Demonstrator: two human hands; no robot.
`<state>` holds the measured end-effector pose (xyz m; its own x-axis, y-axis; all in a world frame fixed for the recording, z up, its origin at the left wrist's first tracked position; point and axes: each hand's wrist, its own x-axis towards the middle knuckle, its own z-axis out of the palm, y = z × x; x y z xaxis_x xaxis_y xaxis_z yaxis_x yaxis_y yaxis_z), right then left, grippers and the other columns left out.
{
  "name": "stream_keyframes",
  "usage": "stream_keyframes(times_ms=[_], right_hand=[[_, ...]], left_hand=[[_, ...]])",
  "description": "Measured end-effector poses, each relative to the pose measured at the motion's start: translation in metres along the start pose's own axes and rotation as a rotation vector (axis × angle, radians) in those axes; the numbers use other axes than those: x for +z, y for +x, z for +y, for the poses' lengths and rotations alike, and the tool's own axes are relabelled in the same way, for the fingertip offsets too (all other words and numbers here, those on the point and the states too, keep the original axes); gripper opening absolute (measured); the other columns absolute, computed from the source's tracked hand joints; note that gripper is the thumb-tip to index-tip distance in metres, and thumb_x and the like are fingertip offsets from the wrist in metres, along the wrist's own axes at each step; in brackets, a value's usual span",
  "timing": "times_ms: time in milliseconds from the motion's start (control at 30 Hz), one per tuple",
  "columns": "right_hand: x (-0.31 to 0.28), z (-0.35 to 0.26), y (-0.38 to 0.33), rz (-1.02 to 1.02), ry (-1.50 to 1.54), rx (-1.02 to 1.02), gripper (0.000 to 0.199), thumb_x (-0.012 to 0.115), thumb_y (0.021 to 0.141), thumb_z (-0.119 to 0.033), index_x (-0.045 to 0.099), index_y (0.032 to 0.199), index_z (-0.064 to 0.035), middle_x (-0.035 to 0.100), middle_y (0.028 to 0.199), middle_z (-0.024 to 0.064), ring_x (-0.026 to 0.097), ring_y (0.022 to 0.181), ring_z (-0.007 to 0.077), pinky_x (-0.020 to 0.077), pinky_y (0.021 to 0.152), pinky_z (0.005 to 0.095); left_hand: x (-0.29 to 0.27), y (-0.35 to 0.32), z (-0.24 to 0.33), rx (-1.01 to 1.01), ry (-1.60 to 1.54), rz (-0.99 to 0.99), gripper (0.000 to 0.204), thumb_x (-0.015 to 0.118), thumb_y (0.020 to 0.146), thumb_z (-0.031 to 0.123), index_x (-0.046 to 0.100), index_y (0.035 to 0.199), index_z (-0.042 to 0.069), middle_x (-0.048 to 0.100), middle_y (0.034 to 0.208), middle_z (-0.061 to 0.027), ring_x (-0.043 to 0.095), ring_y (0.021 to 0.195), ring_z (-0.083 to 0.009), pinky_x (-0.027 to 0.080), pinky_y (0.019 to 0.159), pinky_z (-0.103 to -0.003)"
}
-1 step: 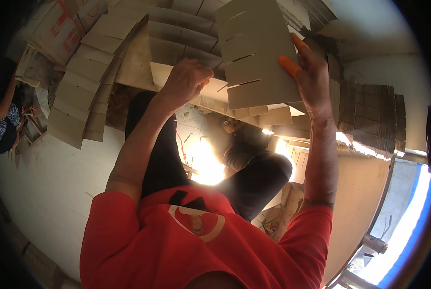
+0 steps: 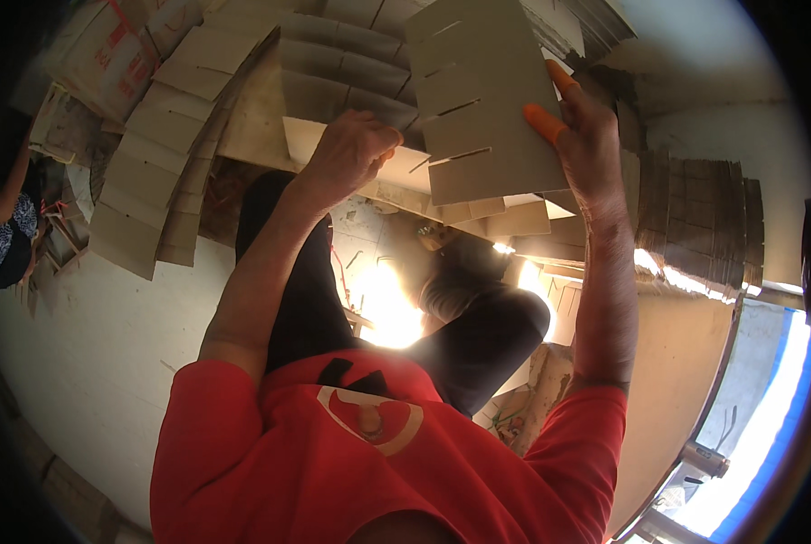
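Observation:
My right hand (image 2: 587, 136), with orange covers on the thumb and a finger, grips the right edge of a slotted cardboard sheet (image 2: 487, 100). Several parallel slits run in from the sheet's left side. My left hand (image 2: 356, 154) is curled closed at the near side of a set of upright cardboard dividers (image 2: 337, 68), left of the sheet. A bit of orange shows at its fingertips. What those fingers pinch, if anything, is hidden.
Overlapping slotted cardboard pieces (image 2: 138, 195) hang at the left, near a printed carton (image 2: 106, 59). Stacked cardboard (image 2: 700, 213) stands at the right. Another person's arm (image 2: 2, 190) shows at the far left. Bright glare covers part of the floor between my legs.

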<state>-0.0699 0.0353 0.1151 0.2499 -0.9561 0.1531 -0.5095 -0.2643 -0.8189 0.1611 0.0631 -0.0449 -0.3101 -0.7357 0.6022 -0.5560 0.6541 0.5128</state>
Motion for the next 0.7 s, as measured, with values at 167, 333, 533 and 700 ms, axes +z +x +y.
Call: stream_keyframes(times_ms=[167,333,533,700], right_hand=[[0.01,-0.004,0.007,0.003,-0.012,0.002,0.05,0.061,0.082,-0.002,0.047,0.13,0.0055,0.069,0.087,0.0099,0.059,0.077,0.0069,0.0473,0.069,0.0213],[0.012,-0.008,0.013,-0.003,-0.239,-0.019,0.05,0.061,0.082,-0.004,0.048,0.129,0.0043,0.067,0.083,0.0129,0.056,0.072,0.0064,0.0467,0.069,0.0217],[0.021,-0.002,0.005,0.043,-0.29,-0.02,0.048,0.061,0.083,-0.005,0.05,0.129,0.0016,0.065,0.078,0.0115,0.054,0.069,0.0069,0.0462,0.066,0.0222],[0.032,0.015,0.006,0.004,-0.094,-0.053,0.047,0.061,0.082,-0.005,0.05,0.128,0.0011,0.058,0.072,0.0118,0.045,0.062,0.0096,0.0436,0.061,0.0235]], left_hand=[[0.004,0.0,-0.004,0.007,0.001,-0.007,0.011,0.066,0.068,-0.002,0.06,0.075,0.004,0.062,0.068,-0.0074,0.056,0.064,-0.0254,0.045,0.065,-0.036],[0.003,0.001,-0.002,-0.021,-0.022,-0.008,0.011,0.065,0.068,-0.003,0.059,0.074,0.004,0.062,0.068,-0.007,0.057,0.065,-0.0258,0.045,0.065,-0.036],[0.002,0.001,-0.003,-0.015,-0.034,-0.003,0.012,0.065,0.068,-0.003,0.061,0.076,0.005,0.061,0.068,-0.0065,0.057,0.067,-0.0257,0.045,0.067,-0.037],[0.001,0.003,0.0,-0.019,-0.048,0.003,0.012,0.065,0.069,-0.002,0.063,0.078,0.005,0.062,0.069,-0.0062,0.057,0.07,-0.0251,0.044,0.068,-0.036]])
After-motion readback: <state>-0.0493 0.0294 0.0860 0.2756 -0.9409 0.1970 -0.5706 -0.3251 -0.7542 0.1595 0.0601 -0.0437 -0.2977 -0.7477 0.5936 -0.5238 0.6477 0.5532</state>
